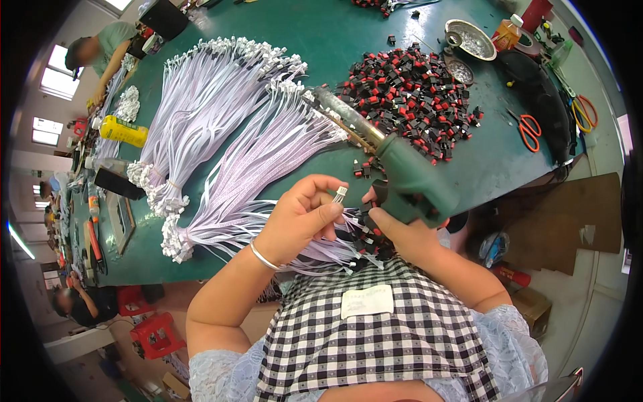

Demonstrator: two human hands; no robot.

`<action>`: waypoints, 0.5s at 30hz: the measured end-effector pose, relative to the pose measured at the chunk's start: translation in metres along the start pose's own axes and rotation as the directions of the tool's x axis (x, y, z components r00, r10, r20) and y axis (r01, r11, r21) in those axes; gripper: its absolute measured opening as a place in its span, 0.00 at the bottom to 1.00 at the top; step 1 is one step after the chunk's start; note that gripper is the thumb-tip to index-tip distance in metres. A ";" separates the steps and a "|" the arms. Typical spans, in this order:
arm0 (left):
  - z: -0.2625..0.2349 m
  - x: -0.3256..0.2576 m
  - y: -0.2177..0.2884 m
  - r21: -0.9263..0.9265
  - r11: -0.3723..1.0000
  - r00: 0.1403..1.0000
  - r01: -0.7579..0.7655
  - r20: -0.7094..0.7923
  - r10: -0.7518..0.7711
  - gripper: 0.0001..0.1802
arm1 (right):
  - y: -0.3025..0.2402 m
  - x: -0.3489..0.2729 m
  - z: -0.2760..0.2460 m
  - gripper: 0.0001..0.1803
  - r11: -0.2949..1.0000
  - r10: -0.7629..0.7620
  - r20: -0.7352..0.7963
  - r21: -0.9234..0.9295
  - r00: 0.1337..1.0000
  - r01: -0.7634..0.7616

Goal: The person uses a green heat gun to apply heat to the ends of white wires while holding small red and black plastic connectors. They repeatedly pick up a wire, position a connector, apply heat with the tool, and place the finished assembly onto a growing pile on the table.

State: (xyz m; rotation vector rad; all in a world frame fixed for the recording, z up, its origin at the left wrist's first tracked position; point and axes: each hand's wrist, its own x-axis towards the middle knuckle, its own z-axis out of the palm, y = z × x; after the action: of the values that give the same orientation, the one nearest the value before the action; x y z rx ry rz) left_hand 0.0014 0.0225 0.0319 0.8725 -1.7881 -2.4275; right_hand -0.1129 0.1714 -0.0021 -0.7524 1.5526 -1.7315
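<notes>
My left hand (301,214), with a silver bangle at its wrist, pinches a small white connector (341,192) with thin wires below it. Close to its right, my right hand (412,234) is closed, thumb against fingers, on a small black piece (380,193). A green gun-shaped tool (418,177) with a metal barrel stands over that hand and hides part of it. White flat cables (268,157) lie in a tied bundle to the left, their loose ends passing under my hands. Several black and red switches (375,234) lie below my hands against my checked apron.
Beyond the tool, black and red switches (408,97) form a large heap on the green table (321,40). A second cable bundle (201,107) lies at left beside a yellow bottle (124,131). Orange-handled scissors (529,132) and a metal bowl (472,40) are at right. A person (110,50) works at far left.
</notes>
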 end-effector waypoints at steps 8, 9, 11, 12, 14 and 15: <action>0.005 0.004 0.004 0.127 0.991 0.998 0.035 0.044 -0.041 0.11 | -0.015 -0.002 0.000 0.10 0.970 0.237 0.006 0.051 0.972 -0.237; 0.006 0.005 0.006 0.147 0.989 0.998 0.026 0.046 -0.033 0.11 | -0.014 -0.001 0.000 0.10 0.976 0.212 0.001 0.055 0.977 -0.211; 0.006 0.006 0.002 0.092 0.995 0.998 -0.050 0.047 0.046 0.10 | -0.011 -0.001 0.000 0.10 0.985 0.161 -0.008 0.062 0.987 -0.160; 0.005 0.006 0.000 0.065 0.994 0.995 -0.089 0.043 0.086 0.10 | -0.011 -0.001 0.000 0.10 0.983 0.177 -0.013 0.061 0.984 -0.176; 0.003 0.007 -0.006 0.060 0.994 0.994 -0.096 0.051 0.093 0.10 | -0.013 -0.001 -0.001 0.10 0.977 0.208 -0.021 0.059 0.978 -0.207; 0.002 0.008 -0.007 0.058 0.993 0.994 -0.099 0.061 0.095 0.10 | -0.013 -0.001 -0.001 0.10 0.976 0.206 -0.019 0.073 0.978 -0.204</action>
State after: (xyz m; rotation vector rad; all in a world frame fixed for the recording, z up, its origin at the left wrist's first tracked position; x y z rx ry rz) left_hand -0.0040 0.0247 0.0224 0.7081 -1.8851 -2.3741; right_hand -0.1145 0.1732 0.0104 -0.5156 1.5208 -1.6402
